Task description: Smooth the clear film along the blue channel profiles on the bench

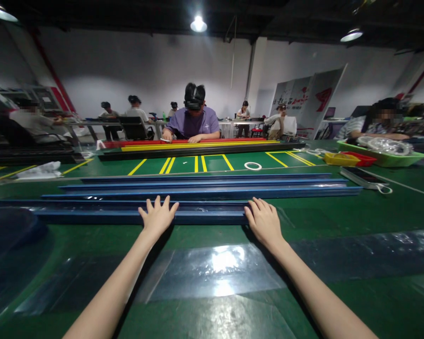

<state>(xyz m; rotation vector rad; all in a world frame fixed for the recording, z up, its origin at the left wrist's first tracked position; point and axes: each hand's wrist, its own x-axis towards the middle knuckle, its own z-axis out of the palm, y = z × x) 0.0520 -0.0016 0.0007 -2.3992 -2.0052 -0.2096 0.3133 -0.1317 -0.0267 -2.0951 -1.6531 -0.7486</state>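
A long blue plastic channel [208, 217] lies crosswise on the green table, nearest to me. My left hand [158, 215] rests on it with fingers spread, the fingertips over its far wall. At its right end, my right hand [263, 219] has its fingers close together and bent over the end. What the fingertips do behind the edge is partly hidden. Just beyond lie several more blue channels [212, 193], side by side and roughly parallel. In front of my hands, a strip of clear plastic film [198, 278] lies flat and shiny.
Black, yellow and red channels [198, 147] lie across the table before a co-worker [194, 117]. A white ring [253, 166] lies among yellow tape lines. To the right are a phone [365, 177], a yellow tray [341, 159] and a green basket [392, 157] with clear coils.
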